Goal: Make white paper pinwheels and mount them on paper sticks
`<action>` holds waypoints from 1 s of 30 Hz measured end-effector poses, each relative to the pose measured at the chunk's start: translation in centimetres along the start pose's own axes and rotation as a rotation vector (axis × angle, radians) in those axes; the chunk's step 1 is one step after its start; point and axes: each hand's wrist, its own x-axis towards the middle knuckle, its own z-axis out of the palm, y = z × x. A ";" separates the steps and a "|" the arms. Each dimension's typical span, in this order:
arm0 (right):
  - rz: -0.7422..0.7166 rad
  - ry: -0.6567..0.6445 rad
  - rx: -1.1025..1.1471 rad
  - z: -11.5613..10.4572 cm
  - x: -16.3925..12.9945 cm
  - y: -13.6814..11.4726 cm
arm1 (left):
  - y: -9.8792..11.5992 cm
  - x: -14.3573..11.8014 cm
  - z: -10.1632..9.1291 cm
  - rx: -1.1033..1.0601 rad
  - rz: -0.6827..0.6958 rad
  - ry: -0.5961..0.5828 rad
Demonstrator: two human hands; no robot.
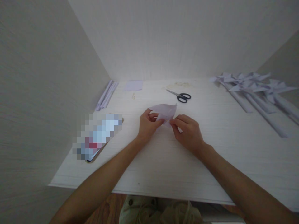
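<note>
A pale lilac sheet of paper (164,109), bent and curling upward, is held above the middle of the table. My left hand (149,124) grips its left side, thumb in front and fingers behind. At the paper's lower right, my right hand (187,129) pinches an edge or corner between thumb and fingertips. Just beyond the paper lie scissors (181,95) with black handles, blades pointing left. What the fingertips press together is partly hidden.
Several paper pinwheels (252,85) on rolled sticks lie at the right. Rolled paper sticks (106,95), a flat paper square (133,85) and a small clip-like item (133,96) sit at the back left. A blurred phone (100,137) lies left; small pale bits (182,84) lie near the wall.
</note>
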 end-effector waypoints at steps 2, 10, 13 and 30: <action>-0.031 -0.013 -0.038 -0.1 0.1 -0.1 | 0.0 0.0 0.0 -0.002 0.002 -0.001; -0.096 -0.055 -0.128 -0.3 0.1 -0.1 | -0.1 0.0 -0.2 -0.002 0.000 -0.003; -0.039 -0.049 -0.110 -0.3 0.1 -0.1 | 0.0 0.0 -0.2 0.019 0.017 -0.005; 0.160 -0.044 0.021 0.3 -0.1 -0.2 | 0.2 -0.1 -0.1 0.042 0.035 -0.014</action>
